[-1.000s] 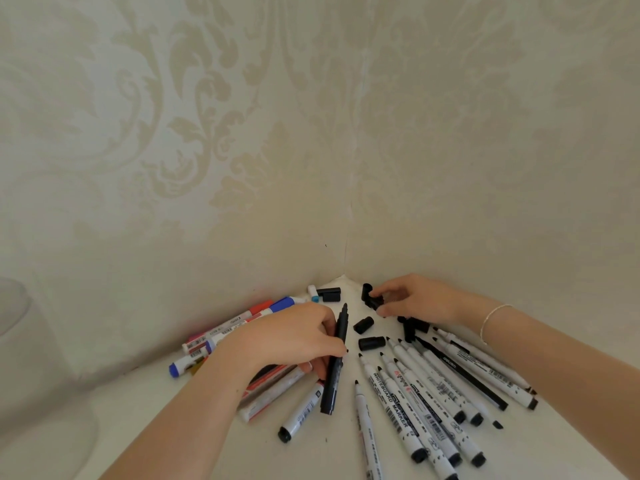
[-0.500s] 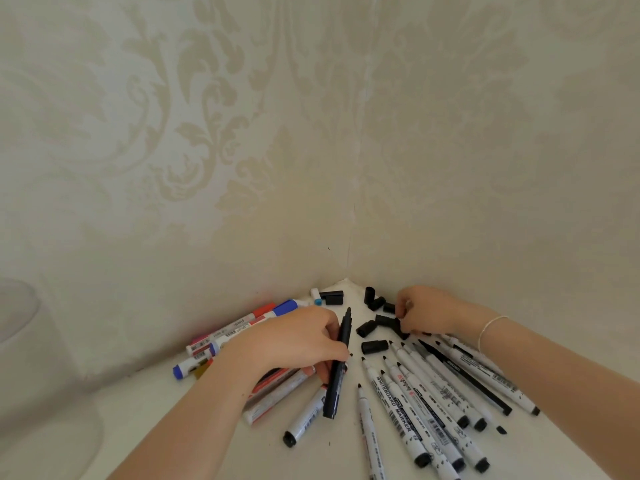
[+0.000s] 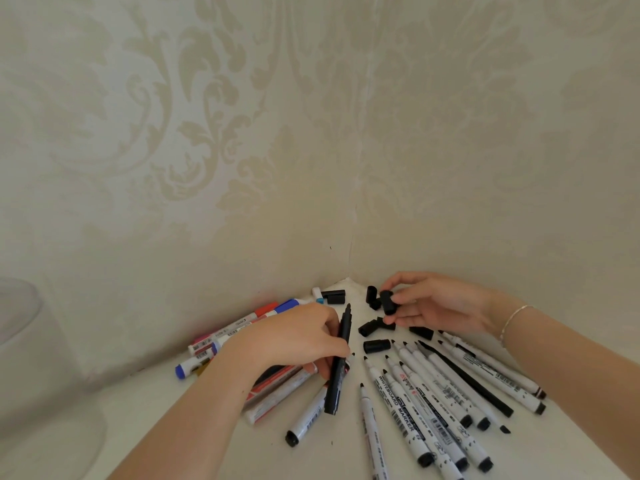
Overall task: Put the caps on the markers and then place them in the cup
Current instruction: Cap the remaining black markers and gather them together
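Right hand (image 3: pixel 440 306) lifted, now pinched a black cap (image 3: pixel 388 302); left hand (image 3: pixel 294 337) gripped the black marker (image 3: pixel 339 362). Should've aligned cap square over tip, pressed till seated.

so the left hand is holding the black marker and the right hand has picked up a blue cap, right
Not quite. In the head view the right hand pinches a black cap, not a blue one. The rest holds: the left hand grips the black marker.
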Motion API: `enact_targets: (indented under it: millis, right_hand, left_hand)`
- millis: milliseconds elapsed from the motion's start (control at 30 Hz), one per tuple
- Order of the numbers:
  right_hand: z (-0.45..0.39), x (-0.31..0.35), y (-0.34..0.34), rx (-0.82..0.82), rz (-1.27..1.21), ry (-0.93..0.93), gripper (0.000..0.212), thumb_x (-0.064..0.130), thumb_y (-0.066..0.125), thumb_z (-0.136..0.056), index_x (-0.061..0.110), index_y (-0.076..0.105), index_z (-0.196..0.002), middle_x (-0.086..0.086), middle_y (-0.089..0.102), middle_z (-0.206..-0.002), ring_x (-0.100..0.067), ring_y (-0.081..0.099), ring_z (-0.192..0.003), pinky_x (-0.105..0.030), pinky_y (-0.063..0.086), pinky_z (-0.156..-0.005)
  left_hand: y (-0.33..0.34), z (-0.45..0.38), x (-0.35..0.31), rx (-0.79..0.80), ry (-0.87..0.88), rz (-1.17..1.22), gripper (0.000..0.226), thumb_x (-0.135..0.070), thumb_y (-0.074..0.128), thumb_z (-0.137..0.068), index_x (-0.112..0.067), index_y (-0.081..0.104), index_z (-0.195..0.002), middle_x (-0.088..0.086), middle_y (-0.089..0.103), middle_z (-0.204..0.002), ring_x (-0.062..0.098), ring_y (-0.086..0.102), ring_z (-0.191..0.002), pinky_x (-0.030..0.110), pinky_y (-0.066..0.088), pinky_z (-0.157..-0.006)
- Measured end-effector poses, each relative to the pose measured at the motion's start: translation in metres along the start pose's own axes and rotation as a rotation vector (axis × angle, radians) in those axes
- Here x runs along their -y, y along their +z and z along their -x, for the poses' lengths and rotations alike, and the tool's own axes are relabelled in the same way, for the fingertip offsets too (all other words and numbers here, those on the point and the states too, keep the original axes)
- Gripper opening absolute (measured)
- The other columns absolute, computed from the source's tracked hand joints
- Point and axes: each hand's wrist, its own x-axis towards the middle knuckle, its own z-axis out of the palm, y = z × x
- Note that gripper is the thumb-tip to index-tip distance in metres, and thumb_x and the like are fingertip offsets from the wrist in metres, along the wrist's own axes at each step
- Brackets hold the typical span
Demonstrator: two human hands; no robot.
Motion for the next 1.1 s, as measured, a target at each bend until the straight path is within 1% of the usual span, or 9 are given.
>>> enact_targets:
  millis: [133, 267, 367, 467, 633, 733, 833, 933, 1100]
  right_hand:
    - [0.002, -0.001, 0.001, 0.020, -0.019, -0.099, 0.021, -0.004, 0.056, -0.085, 0.004, 0.058, -0.104, -0.021, 0.064, -0.120, -0.034, 0.067, -0.096, -0.036, 0.053, -0.091]
    - [0.002, 0.001, 0.005, 0.018, -0.059, -0.157, 0.029, -0.009, 0.060, -0.075, 0.001, 0.061, -0.102, -0.023, 0.066, -0.114, -0.036, 0.069, -0.092, -0.036, 0.059, -0.077]
    - [0.001, 0.002, 0.007, 0.008, -0.009, -0.165, 0.030, -0.008, 0.063, -0.073, 0.003, 0.064, -0.100, -0.019, 0.069, -0.107, -0.032, 0.069, -0.090, -0.035, 0.058, -0.081]
    - [-0.002, 0.000, 0.008, -0.012, 0.006, -0.170, 0.035, -0.009, 0.064, -0.070, 0.004, 0.068, -0.102, -0.013, 0.069, -0.101, -0.024, 0.067, -0.089, -0.031, 0.056, -0.084]
    - [-0.004, 0.001, 0.010, -0.018, -0.014, -0.191, 0.036, -0.011, 0.066, -0.066, -0.003, 0.067, -0.101, -0.014, 0.070, -0.093, -0.021, 0.068, -0.081, -0.027, 0.057, -0.080]
    - [-0.006, 0.002, 0.013, -0.083, 0.071, -0.173, 0.038, -0.002, 0.072, -0.065, -0.003, 0.068, -0.102, -0.014, 0.071, -0.090, -0.019, 0.068, -0.077, -0.020, 0.055, -0.065]
    - [-0.008, 0.002, 0.016, -0.138, 0.141, -0.128, 0.041, 0.013, 0.078, -0.062, -0.001, 0.070, -0.100, -0.017, 0.070, -0.090, -0.020, 0.064, -0.074, -0.020, 0.054, -0.063]
    - [-0.008, 0.002, 0.019, -0.143, 0.085, -0.139, 0.035, 0.017, 0.077, -0.067, 0.003, 0.072, -0.099, -0.010, 0.068, -0.083, -0.014, 0.059, -0.063, -0.019, 0.052, -0.059]
    - [-0.008, 0.005, 0.028, -0.181, -0.016, -0.195, 0.017, 0.010, 0.071, -0.080, 0.005, 0.068, -0.096, -0.009, 0.068, -0.083, -0.022, 0.067, -0.074, -0.024, 0.057, -0.065]
  left_hand:
    - [0.000, -0.001, 0.000, -0.014, 0.013, 0.007, 0.018, -0.022, 0.058, -0.090, -0.009, 0.056, -0.101, -0.002, 0.073, -0.081, 0.011, 0.070, -0.070, 0.025, 0.053, -0.066]
    - [-0.002, 0.000, 0.000, -0.052, 0.033, 0.034, 0.020, -0.021, 0.059, -0.089, -0.007, 0.057, -0.103, 0.005, 0.074, -0.087, 0.016, 0.071, -0.074, 0.030, 0.055, -0.068]
    - [-0.003, 0.000, 0.001, -0.053, 0.039, 0.045, 0.020, -0.021, 0.059, -0.089, -0.006, 0.057, -0.102, 0.007, 0.075, -0.088, 0.021, 0.072, -0.078, 0.038, 0.056, -0.076]
    - [-0.004, 0.000, 0.002, -0.050, 0.038, 0.051, 0.020, -0.022, 0.059, -0.089, -0.007, 0.056, -0.103, 0.007, 0.075, -0.089, 0.019, 0.072, -0.077, 0.031, 0.055, -0.071]
    - [-0.004, 0.000, 0.002, -0.058, 0.040, 0.064, 0.022, -0.021, 0.059, -0.089, -0.005, 0.056, -0.104, 0.009, 0.074, -0.091, 0.018, 0.072, -0.075, 0.023, 0.054, -0.064]
    - [-0.004, 0.000, 0.002, -0.058, 0.042, 0.062, 0.023, -0.021, 0.060, -0.090, -0.004, 0.056, -0.105, 0.010, 0.074, -0.091, 0.018, 0.072, -0.075, 0.023, 0.054, -0.064]
    - [-0.004, -0.001, 0.004, -0.050, 0.039, 0.048, 0.024, -0.022, 0.060, -0.089, -0.004, 0.056, -0.104, 0.009, 0.075, -0.091, 0.020, 0.072, -0.078, 0.028, 0.055, -0.069]
    - [-0.004, 0.000, 0.003, -0.051, 0.041, 0.054, 0.024, -0.022, 0.059, -0.089, -0.004, 0.056, -0.105, 0.010, 0.074, -0.091, 0.020, 0.072, -0.077, 0.026, 0.054, -0.066]
    - [-0.005, 0.001, 0.001, -0.051, 0.072, 0.068, 0.020, -0.022, 0.059, -0.090, -0.011, 0.060, -0.106, 0.008, 0.074, -0.088, 0.017, 0.070, -0.073, 0.026, 0.053, -0.067]
